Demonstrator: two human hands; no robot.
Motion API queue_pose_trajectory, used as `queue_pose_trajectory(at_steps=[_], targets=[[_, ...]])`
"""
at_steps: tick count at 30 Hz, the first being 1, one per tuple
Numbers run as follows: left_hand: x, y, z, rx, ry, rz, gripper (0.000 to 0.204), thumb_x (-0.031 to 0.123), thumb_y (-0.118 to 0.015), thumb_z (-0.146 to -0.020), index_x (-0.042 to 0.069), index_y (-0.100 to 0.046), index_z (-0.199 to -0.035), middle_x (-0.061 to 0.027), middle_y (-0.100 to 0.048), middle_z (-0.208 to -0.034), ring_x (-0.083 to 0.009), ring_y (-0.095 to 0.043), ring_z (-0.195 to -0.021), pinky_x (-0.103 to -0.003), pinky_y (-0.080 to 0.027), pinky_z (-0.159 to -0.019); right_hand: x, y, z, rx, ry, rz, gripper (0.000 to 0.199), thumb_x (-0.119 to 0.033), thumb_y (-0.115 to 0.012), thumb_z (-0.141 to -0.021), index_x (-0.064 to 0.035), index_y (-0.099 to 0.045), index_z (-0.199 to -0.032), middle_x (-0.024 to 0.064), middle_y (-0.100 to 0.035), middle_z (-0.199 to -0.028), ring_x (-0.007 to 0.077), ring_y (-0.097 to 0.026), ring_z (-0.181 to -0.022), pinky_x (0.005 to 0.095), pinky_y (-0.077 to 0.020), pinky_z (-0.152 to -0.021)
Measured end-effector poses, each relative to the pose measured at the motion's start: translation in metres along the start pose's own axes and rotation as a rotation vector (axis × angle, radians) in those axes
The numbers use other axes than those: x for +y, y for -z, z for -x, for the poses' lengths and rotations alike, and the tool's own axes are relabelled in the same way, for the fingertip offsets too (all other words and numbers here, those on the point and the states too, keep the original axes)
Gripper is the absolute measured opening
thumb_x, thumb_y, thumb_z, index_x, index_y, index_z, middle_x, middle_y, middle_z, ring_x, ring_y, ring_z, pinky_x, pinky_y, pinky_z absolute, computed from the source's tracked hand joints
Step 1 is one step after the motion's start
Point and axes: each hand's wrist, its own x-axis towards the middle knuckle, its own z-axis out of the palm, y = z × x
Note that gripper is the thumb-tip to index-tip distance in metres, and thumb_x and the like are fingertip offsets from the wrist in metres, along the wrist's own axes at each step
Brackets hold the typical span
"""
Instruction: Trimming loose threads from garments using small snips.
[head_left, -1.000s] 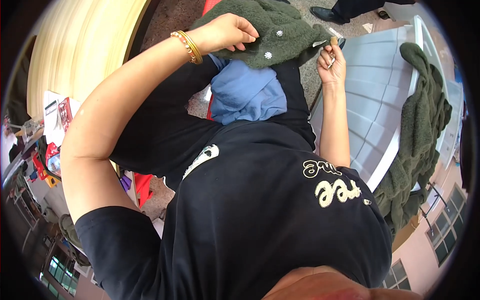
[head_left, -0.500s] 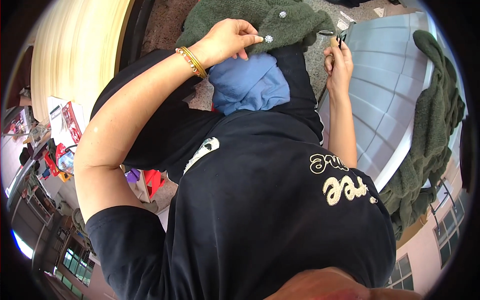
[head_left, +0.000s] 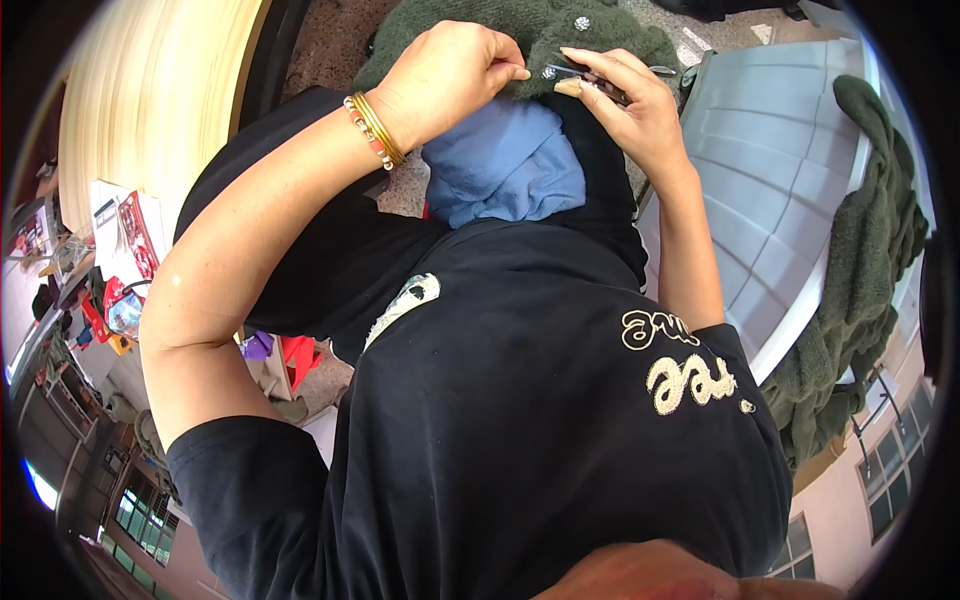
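A dark green fuzzy knit garment [head_left: 420,40] with sparkly round buttons lies over my lap at the top of the view. My left hand [head_left: 455,85] is in a pinch beside the lower sparkly button [head_left: 548,74]; whatever is between its fingertips is too small to make out. My right hand [head_left: 635,110] holds small thread snips [head_left: 607,88] with a dark body, their thin blades pointing left at that button. A yellowish cover sits on the right thumb. The upper sparkly button [head_left: 582,23] is farther away on the knit. A crumpled blue cloth [head_left: 505,165] rests between my thighs, below both hands.
A pale blue plastic bin [head_left: 770,140] stands at the right, with more green knit garments [head_left: 870,230] hanging over its rim. At the left is a light wood table [head_left: 150,100]. Papers and a red packet [head_left: 140,235] lie near its closer end.
My right hand has swung left from beside the bin, bringing the snips to the lower button. My left hand has shifted slightly, and the knit has moved a little to the right.
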Motion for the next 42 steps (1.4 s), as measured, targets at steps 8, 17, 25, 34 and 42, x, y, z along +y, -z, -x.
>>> queue_pose_trajectory(at_steps=[8,17,25,34,42], targets=[[0.016,0.012,0.006,0.008,-0.075,-0.203,0.015,0.020,-0.061,-0.086,0.010,-0.072,-0.089,-0.0138,-0.067,-0.076,-0.0313,-0.067,-0.076,-0.041,-0.054,-0.071,-0.006,0.004,-0.006,-0.071,0.048,0.096,0.035,-0.002,-0.066,-0.082,-0.0110,-0.067,-0.116,0.0032,-0.058,-0.081,0.0125,-0.054,-0.071,0.0241,-0.0449,-0.066],[0.033,0.030,0.005,-0.095,-0.018,-0.116,0.017,0.016,-0.061,-0.086,0.002,-0.069,-0.092,-0.0191,-0.068,-0.086,-0.0334,-0.067,-0.081,-0.040,-0.051,-0.069,-0.009,0.003,-0.005,-0.050,0.101,0.155,0.035,-0.003,-0.068,-0.080,-0.0116,-0.068,-0.114,0.0037,-0.060,-0.082,0.0142,-0.055,-0.069,0.0250,-0.0456,-0.064],[0.036,0.030,0.006,-0.028,-0.006,-0.048,0.015,0.013,-0.061,-0.083,0.001,-0.069,-0.084,-0.0232,-0.064,-0.078,-0.0388,-0.064,-0.076,-0.043,-0.051,-0.069,-0.004,0.002,-0.006,-0.003,0.166,0.237,0.029,-0.017,-0.070,-0.080,-0.0220,-0.070,-0.109,-0.0006,-0.060,-0.080,0.0192,-0.059,-0.065,0.0308,-0.0480,-0.058],[0.035,0.030,0.000,-0.009,0.032,0.060,0.016,0.015,-0.063,-0.081,0.001,-0.070,-0.085,-0.0227,-0.064,-0.076,-0.0361,-0.065,-0.073,-0.040,-0.051,-0.067,-0.008,0.005,-0.007,-0.042,0.100,0.189,0.030,-0.004,-0.066,-0.082,-0.0115,-0.070,-0.111,0.0034,-0.062,-0.083,0.0144,-0.058,-0.070,0.0244,-0.0462,-0.064],[-0.031,-0.004,-0.006,-0.111,-0.045,-0.330,0.032,0.024,-0.068,-0.082,0.009,-0.067,-0.109,-0.0128,-0.062,-0.114,-0.0287,-0.060,-0.105,-0.039,-0.048,-0.091,0.010,-0.005,-0.003,0.138,-0.056,-0.289,0.032,-0.001,-0.062,-0.089,-0.0024,-0.063,-0.121,-0.0026,-0.058,-0.092,0.0034,-0.053,-0.080,0.0165,-0.0411,-0.071]])
